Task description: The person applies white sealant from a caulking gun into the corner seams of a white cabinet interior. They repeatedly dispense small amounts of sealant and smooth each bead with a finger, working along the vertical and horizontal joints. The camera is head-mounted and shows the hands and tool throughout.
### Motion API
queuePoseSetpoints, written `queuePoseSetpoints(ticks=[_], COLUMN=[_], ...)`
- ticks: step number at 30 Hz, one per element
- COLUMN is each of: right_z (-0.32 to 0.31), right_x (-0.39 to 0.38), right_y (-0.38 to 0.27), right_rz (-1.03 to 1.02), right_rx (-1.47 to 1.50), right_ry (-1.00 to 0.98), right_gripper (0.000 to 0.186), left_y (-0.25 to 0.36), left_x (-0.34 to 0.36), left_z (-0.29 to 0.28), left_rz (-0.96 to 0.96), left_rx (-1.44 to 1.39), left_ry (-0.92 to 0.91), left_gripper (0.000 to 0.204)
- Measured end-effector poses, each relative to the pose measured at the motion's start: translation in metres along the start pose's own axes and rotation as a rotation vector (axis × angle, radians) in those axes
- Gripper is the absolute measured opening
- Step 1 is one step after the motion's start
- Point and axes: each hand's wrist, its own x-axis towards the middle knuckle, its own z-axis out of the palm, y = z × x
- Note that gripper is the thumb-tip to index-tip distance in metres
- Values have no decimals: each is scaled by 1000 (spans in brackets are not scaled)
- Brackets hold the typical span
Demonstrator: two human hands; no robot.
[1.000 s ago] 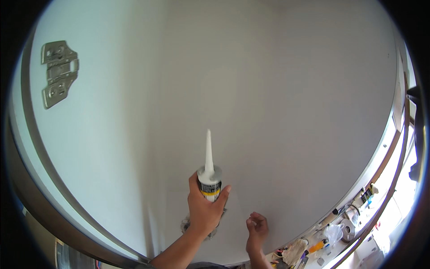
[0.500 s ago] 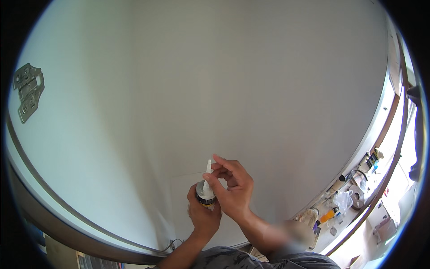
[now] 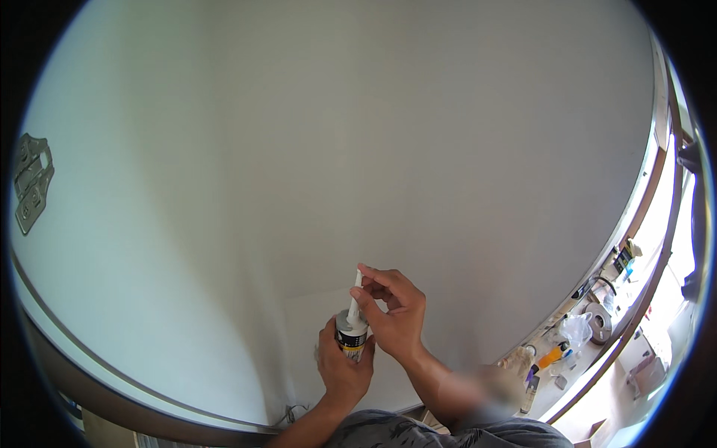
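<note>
A sealant cartridge (image 3: 351,340), dark-labelled with a pale grey top, stands upright near the lower middle. My left hand (image 3: 342,373) is wrapped around its body, thumb on the right side. Out of the top rises a slim white nozzle (image 3: 354,308), tilted slightly right. The thumb and index finger of my right hand (image 3: 399,313) close on the nozzle's upper part, with the index fingertip by its tip. The lower end of the cartridge is hidden in my left hand.
Pale panels (image 3: 418,149) surround the hands in front and at the sides. A metal hinge (image 3: 33,183) is fixed at the far left. Along the right ledge lie an orange-handled tool (image 3: 551,357), a clear plastic bag (image 3: 575,328), a grey roll (image 3: 599,322) and small clutter.
The nozzle and cartridge have shifted a little right, with more of the label showing. My right fingers now sit nearer the nozzle tip. The hinge appears further left and lower in the view.
</note>
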Motion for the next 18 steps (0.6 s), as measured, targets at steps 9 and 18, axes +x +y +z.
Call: queuePoseSetpoints(ticks=[9,18], right_z=[-5,-15], right_x=[-1,75], right_y=[43,137], right_rz=[135,425], right_rx=[171,979], right_ry=[-95,172], right_gripper=[35,68], left_y=[-15,-33], left_x=[7,-5], left_z=[8,3], left_rz=[-98,-226], left_rx=[57,-67], left_ry=[12,-30], left_gripper=[76,80])
